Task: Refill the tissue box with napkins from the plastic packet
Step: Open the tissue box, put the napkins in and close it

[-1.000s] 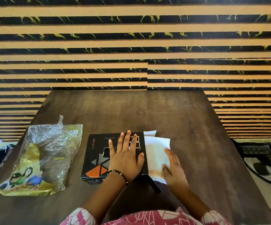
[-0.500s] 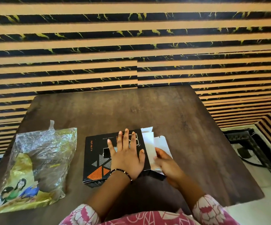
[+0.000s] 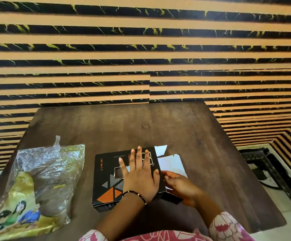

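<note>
A black tissue box (image 3: 106,178) with orange triangles lies flat on the dark wooden table (image 3: 158,129). My left hand (image 3: 139,178) rests flat on its top, fingers spread. White flaps or napkins (image 3: 171,163) stick out at the box's right end. My right hand (image 3: 179,186) is curled at that end, fingers against the white material and a black end flap; what it grips is partly hidden. The clear and yellow plastic packet (image 3: 42,180) lies to the left, apart from both hands.
A striped tan and black wall (image 3: 141,49) stands right behind the table. The table's right edge drops to a light floor with a black metal frame (image 3: 263,164). Bare tabletop stretches beyond the box.
My right hand has moved from lying on the white napkin to curling in against the box's right end. The left hand stays flat on the box. The camera has shifted left.
</note>
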